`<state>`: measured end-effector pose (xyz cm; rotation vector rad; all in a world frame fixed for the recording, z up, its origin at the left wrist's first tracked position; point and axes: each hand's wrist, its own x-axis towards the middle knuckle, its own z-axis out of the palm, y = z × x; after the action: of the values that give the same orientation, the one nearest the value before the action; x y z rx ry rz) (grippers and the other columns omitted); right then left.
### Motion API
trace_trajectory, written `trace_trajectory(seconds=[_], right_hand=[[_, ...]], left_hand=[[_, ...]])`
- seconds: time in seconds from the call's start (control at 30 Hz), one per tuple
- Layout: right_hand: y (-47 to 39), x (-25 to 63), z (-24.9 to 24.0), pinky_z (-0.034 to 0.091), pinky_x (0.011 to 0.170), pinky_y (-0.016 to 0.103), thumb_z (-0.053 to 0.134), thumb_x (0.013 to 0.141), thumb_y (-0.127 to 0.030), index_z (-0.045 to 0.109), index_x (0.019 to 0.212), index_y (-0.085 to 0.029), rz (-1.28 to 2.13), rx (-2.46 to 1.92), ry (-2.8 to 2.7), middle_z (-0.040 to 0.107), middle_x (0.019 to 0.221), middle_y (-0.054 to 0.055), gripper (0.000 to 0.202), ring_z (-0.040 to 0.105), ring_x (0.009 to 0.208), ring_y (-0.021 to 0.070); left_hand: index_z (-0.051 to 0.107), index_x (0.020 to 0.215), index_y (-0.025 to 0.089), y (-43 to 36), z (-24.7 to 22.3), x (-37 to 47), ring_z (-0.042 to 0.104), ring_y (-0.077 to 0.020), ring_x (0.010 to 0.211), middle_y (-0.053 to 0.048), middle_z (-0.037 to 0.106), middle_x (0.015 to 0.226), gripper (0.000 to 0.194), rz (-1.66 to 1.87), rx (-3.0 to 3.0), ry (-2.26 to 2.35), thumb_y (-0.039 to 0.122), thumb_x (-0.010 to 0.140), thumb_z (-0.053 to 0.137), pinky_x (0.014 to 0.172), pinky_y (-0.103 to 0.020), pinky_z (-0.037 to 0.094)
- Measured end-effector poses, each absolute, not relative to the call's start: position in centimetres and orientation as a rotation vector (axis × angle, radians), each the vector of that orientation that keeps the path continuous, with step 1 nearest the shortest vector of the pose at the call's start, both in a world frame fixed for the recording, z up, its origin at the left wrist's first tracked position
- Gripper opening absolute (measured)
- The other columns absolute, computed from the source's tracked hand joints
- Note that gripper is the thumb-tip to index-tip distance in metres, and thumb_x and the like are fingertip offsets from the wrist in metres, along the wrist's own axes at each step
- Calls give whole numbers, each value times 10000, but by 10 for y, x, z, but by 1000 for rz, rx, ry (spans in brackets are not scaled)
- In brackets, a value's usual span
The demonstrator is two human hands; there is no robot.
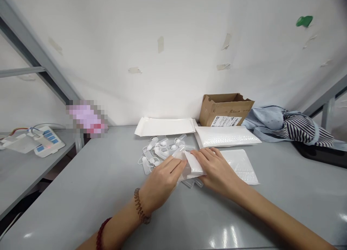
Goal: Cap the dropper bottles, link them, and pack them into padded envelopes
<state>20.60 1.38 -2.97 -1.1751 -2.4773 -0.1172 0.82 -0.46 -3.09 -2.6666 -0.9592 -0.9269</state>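
Note:
Both hands are closed on a white bubble mailer (194,166) above the middle of the grey table. My left hand (162,182) pinches its left end, where a translucent strip or flap shows. On the other end, the fingers of my right hand (215,167) wrap over the top. Part of the mailer is hidden by the fingers, and its contents cannot be seen. Several clear plastic pieces with white loops (154,152) lie in a loose pile just behind and beneath it. Beside my right hand another white bubble mailer (242,167) lies flat on the table.
Along the wall are a white padded envelope (168,127), a bubble mailer (227,136) and an open cardboard box (226,111). Striped and blue cloth (287,123) is heaped at right, by a black tray (320,154). A white device (50,141) sits on the left table.

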Motion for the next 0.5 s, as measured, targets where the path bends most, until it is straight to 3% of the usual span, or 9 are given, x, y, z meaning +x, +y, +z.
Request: trace_trajectory(seconds=[0.13,0.27,0.5], right_hand=[[11,205,-28,365,816,387,518,700,-47,515,1098,-125,-104,-1164,-2477,611,948,99,406,556,893,247],[8,203,-27,364,820,393,516,715,-58,509,1101,-128,-111,-1142,-2463,613,950,101,392,555,892,249],[6,202,-27,363,813,390,506,708,-46,495,1114,-135,-114,-1125,-2481,617,963,104,416,551,905,250]], left_hand=[[578,918,125,-6,-33,12,540,-134,612,-33,613,690,130,-1160,-2548,-1085,110,916,449,571,-254,493],[600,780,138,-9,-32,16,491,-131,576,-19,572,617,159,-1192,-2487,-1151,127,901,497,529,-255,440],[607,848,137,-10,-32,17,469,-147,642,-49,642,760,209,-1170,-2677,-1054,0,856,449,564,-273,439]])
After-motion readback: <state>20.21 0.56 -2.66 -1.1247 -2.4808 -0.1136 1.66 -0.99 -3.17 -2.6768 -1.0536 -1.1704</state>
